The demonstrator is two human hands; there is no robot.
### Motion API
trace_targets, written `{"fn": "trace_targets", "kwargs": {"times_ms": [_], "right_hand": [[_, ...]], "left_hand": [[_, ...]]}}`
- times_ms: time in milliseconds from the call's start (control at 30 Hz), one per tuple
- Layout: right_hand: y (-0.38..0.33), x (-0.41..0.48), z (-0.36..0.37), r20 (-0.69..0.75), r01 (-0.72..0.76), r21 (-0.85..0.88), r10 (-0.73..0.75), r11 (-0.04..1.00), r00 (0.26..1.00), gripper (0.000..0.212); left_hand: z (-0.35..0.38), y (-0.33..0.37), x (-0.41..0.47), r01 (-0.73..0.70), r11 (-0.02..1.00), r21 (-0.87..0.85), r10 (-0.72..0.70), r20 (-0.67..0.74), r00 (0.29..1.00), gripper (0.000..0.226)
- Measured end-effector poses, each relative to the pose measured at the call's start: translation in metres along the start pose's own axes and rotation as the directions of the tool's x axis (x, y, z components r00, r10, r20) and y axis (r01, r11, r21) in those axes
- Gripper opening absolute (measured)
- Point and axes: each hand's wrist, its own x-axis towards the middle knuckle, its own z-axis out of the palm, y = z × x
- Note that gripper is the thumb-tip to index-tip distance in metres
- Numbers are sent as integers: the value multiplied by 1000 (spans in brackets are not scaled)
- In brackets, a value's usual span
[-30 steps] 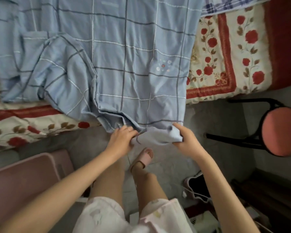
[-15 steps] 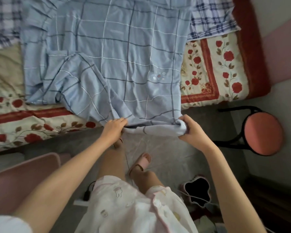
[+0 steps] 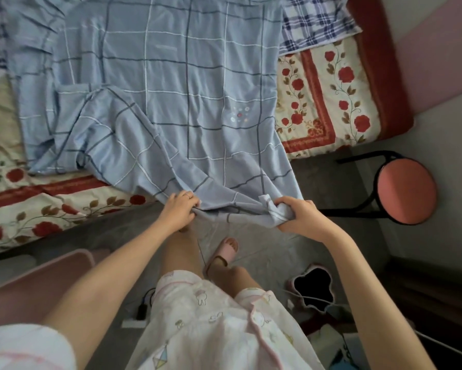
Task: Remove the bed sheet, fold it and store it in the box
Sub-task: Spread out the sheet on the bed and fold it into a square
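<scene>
A light blue checked bed sheet lies partly folded over the bed, its near edge hanging off the mattress toward me. My left hand grips that near edge at the left corner. My right hand holds a bunched corner of the same edge, about a forearm's length to the right. The cloth between my hands is stretched fairly taut over the floor. A pink box stands at the lower left, beside my left forearm.
A floral red-and-cream mattress cover lies under the sheet. A dark blue plaid cloth sits at the bed's far right. A round red stool stands to the right. Cables and a power strip lie on the floor near my feet.
My hands have moved apart along the sheet's near edge and pulled it toward me. The view has drawn back, showing more of the bed.
</scene>
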Motion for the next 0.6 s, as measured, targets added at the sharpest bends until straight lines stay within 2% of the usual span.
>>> {"fn": "trace_targets", "kwargs": {"times_ms": [67, 133, 267, 367, 500, 600], "right_hand": [[2, -1, -3, -12, 17, 121, -16, 993, 1000, 39], [3, -4, -7, -47, 104, 209, -96, 972, 994, 40], [-1, -7, -15, -114, 225, 256, -201, 940, 973, 21], [-2, -8, -20, -124, 256, 265, -230, 930, 965, 20], [-2, -9, -25, -135, 259, 306, -228, 916, 964, 32], [-5, -11, -30, -125, 249, 352, -219, 902, 968, 42]], "left_hand": [[1, 2, 3, -23, 999, 32, 22, 21, 1000, 28], [1, 7, 6, -12, 999, 38, 9, 77, 997, 43], [-8, 26, 17, 22, 996, -84, -10, 139, 990, 75], [-22, 44, 29, -33, 976, -214, 58, 110, 992, 94], [-40, 73, 51, -154, 945, -287, 188, 95, 978, 86], [-54, 87, 68, -115, 916, -384, 216, 232, 948, 71]]}}
